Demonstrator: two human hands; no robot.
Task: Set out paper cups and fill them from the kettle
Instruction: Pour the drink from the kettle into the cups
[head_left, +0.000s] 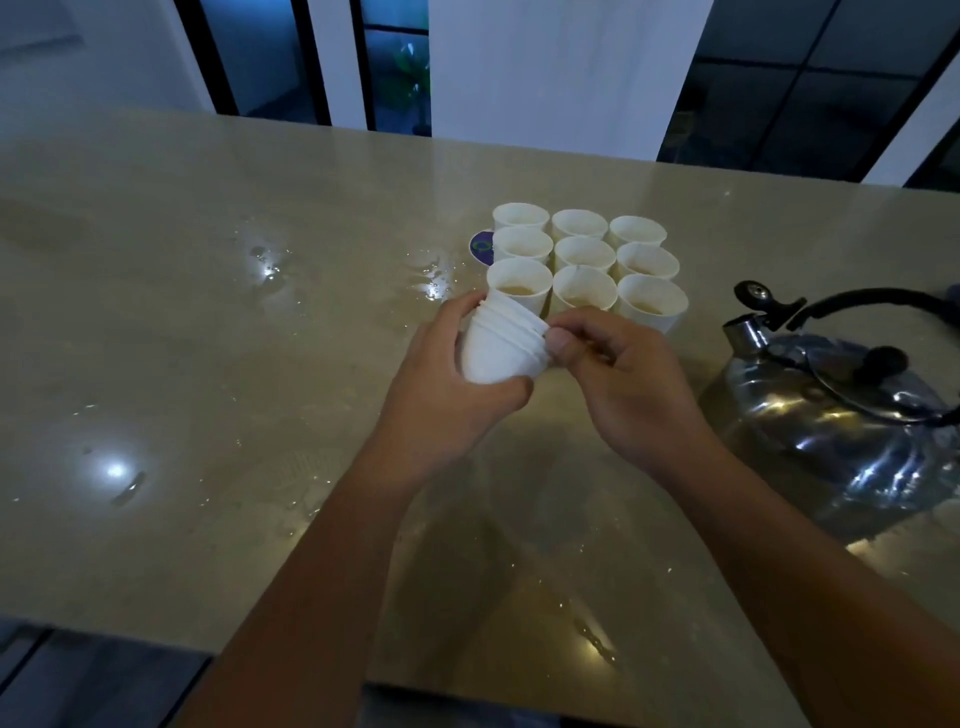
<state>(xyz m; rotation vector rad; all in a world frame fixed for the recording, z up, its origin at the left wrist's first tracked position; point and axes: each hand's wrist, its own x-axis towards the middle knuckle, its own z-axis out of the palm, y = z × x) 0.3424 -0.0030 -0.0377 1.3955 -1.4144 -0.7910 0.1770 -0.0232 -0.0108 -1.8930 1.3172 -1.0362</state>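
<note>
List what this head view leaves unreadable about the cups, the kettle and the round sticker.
- Stack of paper cups: count unclear; rims blur together, left hand and right hand cover parts.
- Back-row cups: fill level hidden by their walls.
- Kettle: right side cut off by the frame edge.
- Purple sticker: print too small, half behind a cup.
</note>
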